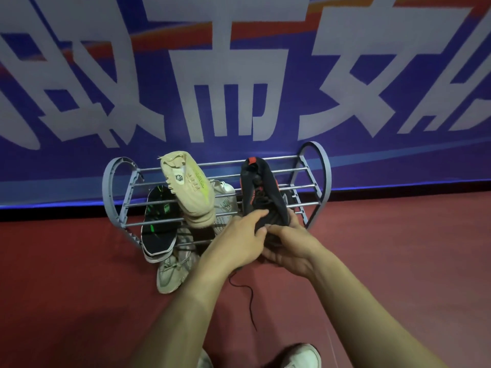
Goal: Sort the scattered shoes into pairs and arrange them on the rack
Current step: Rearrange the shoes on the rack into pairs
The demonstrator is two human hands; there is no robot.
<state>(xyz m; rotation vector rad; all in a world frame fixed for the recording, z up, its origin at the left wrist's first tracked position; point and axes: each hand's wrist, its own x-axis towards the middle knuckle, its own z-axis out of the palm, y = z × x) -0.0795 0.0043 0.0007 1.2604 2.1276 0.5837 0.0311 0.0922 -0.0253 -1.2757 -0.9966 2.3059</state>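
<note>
A grey shoe rack (320,166) with metal rails stands against the wall. A black shoe with red trim (261,192) lies on its top tier at the right, toe toward me. My left hand (236,243) and my right hand (288,248) both grip its near end. A black lace (248,296) hangs from it to the floor. A beige shoe (191,189) rests on the top tier at the middle. Lower, a black shoe with green marks (158,221) sits at the left and a pale shoe (224,205) lies behind the beige one. Another beige shoe (172,269) lies on the floor in front.
The rack stands on a red floor (66,274) against a blue banner wall (239,88) with large white characters. My own white shoes (303,355) show at the bottom edge. A dark object (289,196) sits on the lower tier at the right.
</note>
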